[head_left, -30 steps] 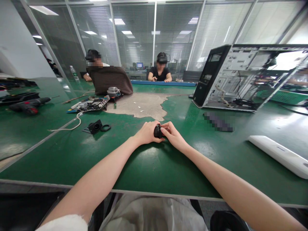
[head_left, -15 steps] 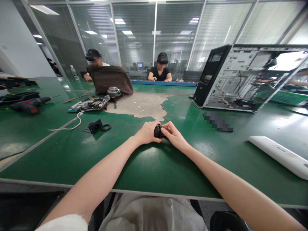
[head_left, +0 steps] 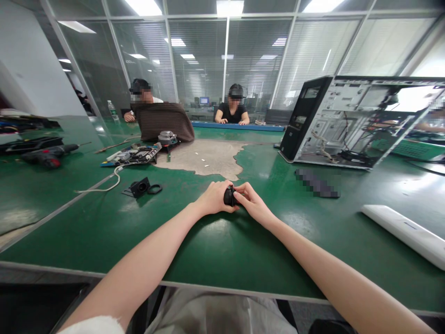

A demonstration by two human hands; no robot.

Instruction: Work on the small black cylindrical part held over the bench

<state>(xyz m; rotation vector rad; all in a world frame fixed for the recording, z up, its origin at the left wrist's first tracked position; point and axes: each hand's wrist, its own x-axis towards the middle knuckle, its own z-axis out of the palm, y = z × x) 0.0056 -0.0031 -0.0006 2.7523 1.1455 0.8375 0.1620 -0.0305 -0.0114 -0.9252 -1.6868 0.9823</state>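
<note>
A small, dark, rounded part [head_left: 229, 196] is held between my hands above the middle of the green table; its exact kind does not show. My left hand [head_left: 213, 198] wraps round it from the left, thumb underneath and fingers over the top. From the other side, my right hand [head_left: 254, 202] pinches its right face with thumb and fingertips. Fingers cover much of the part. To the left on the table lie a black square housing with a round opening [head_left: 139, 187] and a black ring [head_left: 155, 189] beside it.
An opened computer case [head_left: 309, 125] stands at right, near a blurred-out dark object [head_left: 317, 183] and a long white device [head_left: 405, 227]. Circuit boards [head_left: 134, 154], a cable [head_left: 104, 189] and a power drill [head_left: 52, 155] lie left. Two people [head_left: 233, 109] sit across the table.
The view has tipped up slightly, so everything appears a little lower in the picture. Both hands keep their grip on the dark part, with little visible finger movement.
</note>
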